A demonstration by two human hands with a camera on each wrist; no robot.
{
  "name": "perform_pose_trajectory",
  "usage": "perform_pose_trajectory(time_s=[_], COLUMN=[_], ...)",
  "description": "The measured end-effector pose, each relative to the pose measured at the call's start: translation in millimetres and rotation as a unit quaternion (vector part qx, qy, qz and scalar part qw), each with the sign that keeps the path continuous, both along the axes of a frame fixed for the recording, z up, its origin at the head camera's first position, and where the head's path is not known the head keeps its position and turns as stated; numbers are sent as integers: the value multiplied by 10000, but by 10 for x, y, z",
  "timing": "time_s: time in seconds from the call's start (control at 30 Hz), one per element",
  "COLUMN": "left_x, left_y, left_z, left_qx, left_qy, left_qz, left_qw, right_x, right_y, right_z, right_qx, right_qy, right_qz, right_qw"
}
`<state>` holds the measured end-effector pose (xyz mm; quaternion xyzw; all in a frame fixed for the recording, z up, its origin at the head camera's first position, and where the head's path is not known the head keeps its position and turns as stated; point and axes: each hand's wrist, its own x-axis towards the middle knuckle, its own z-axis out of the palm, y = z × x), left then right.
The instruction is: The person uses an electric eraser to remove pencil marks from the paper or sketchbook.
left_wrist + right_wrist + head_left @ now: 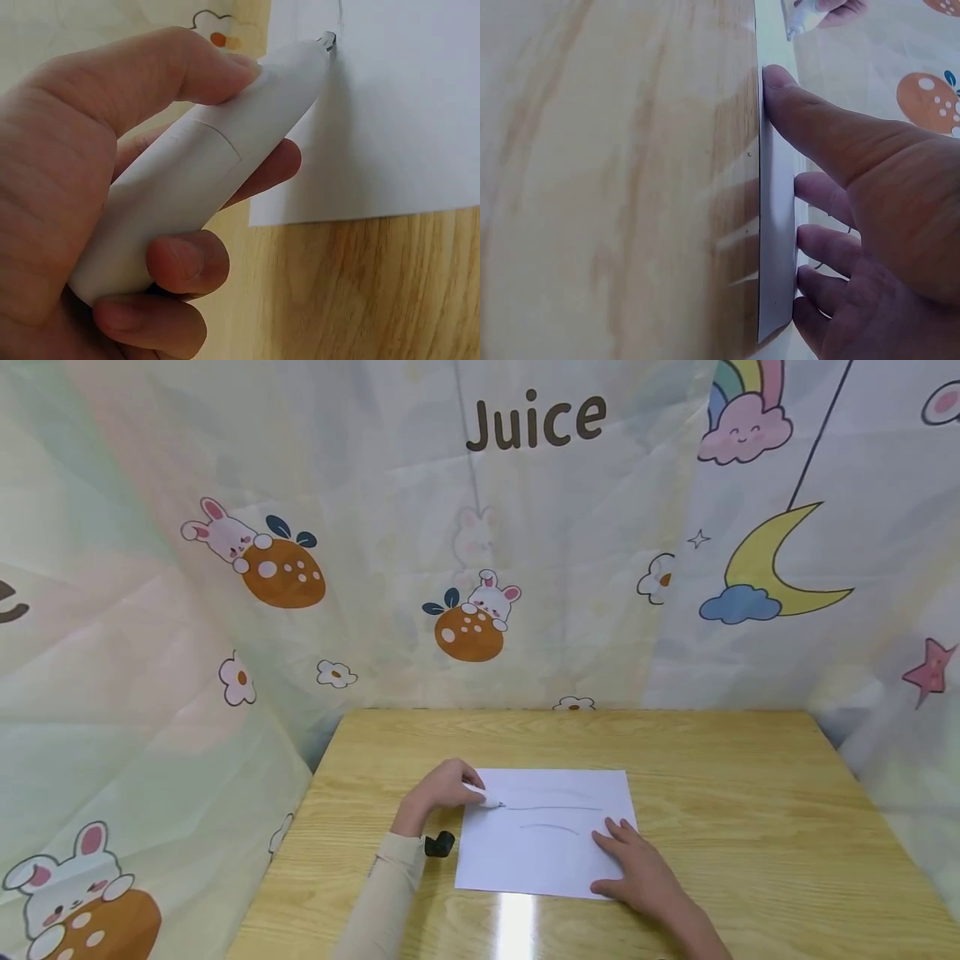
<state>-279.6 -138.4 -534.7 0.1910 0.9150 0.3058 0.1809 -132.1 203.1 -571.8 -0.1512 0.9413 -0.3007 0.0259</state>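
A white sheet of paper (pixel 540 868) lies on the wooden table, with thin grey lines on it. My left hand (pixel 448 785) is at the sheet's upper left and grips a thick white pen (pixel 187 172). The thumb lies along the barrel and the other fingers curl round it. The pen's metal tip meets the paper at the left end of the longer line. Spread over the right edge of the paper, my right hand (pixel 641 872) rests with its fingers extended. In the right wrist view its thumb (pixel 784 82) touches the sheet.
The wooden table (pixel 750 810) extends around the paper on all sides. Beside the left wrist is a small black object (pixel 439 844). A printed cloth (pixel 375 527) with rabbits, flowers and a moon hangs behind the table and along its sides.
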Motion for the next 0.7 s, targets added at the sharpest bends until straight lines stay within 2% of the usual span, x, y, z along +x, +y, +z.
perform_pose_trajectory(time_s=[0.13,0.37,0.57,0.7], left_x=[9,48,65,65], left_y=[-39,31,-6,32], left_z=[-2,9,20,30], left_qx=[-5,30,-294,-200], left_qy=[-9,-36,102,146], left_qz=[129,-124,272,179], left_qw=[9999,9999,9991,9995], right_x=[5,3,7,-4], right_y=[-17,-10,-29,-16], right_z=[-10,36,15,10], right_qx=[-13,43,-53,-48], right_qy=[95,117,126,155], right_qz=[20,38,110,55], right_qw=[10000,9999,9998,9999])
